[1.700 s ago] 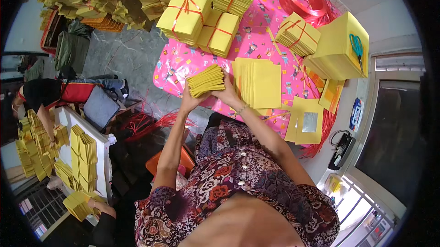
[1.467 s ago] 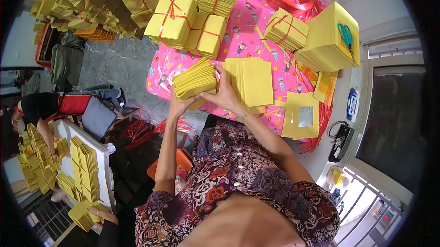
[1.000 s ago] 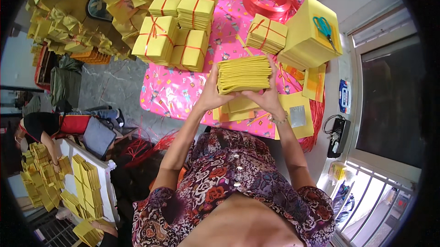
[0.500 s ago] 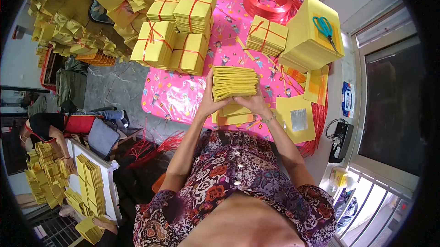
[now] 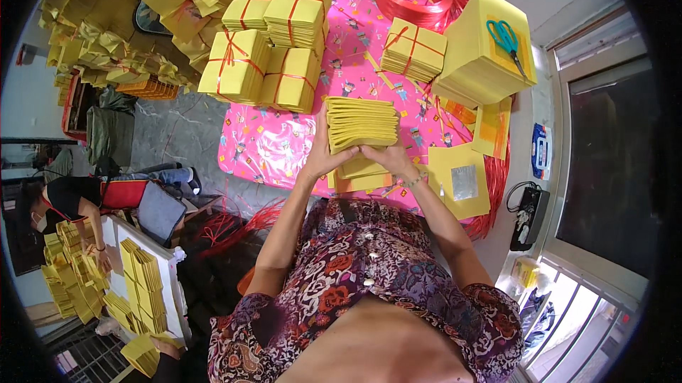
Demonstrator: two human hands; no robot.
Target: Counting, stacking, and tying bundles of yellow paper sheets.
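Between my hands, over the near part of the table, I hold a stack of folded yellow paper (image 5: 362, 121), its layered edges facing up. My left hand (image 5: 323, 150) is wrapped along the stack's left side. My right hand (image 5: 387, 158) grips its near right corner, and both thumbs meet at the near edge. Below the stack lie more yellow sheets (image 5: 359, 182), partly hidden by it and my hands. To the right is a flat yellow sheet with a silver square (image 5: 438, 182).
Tied yellow bundles (image 5: 297, 10) stand at the pink table's (image 5: 266, 143) far left. At the far right are a red ribbon coil (image 5: 389, 6), a tall yellow paper stack (image 5: 469, 49) and teal scissors (image 5: 504, 37) on top. Two co-workers handle yellow paper at a white table (image 5: 170, 287), lower left.
The whole view has shifted slightly. My hands keep the same hold on the stack, and a co-worker's arm at the left has moved a little.
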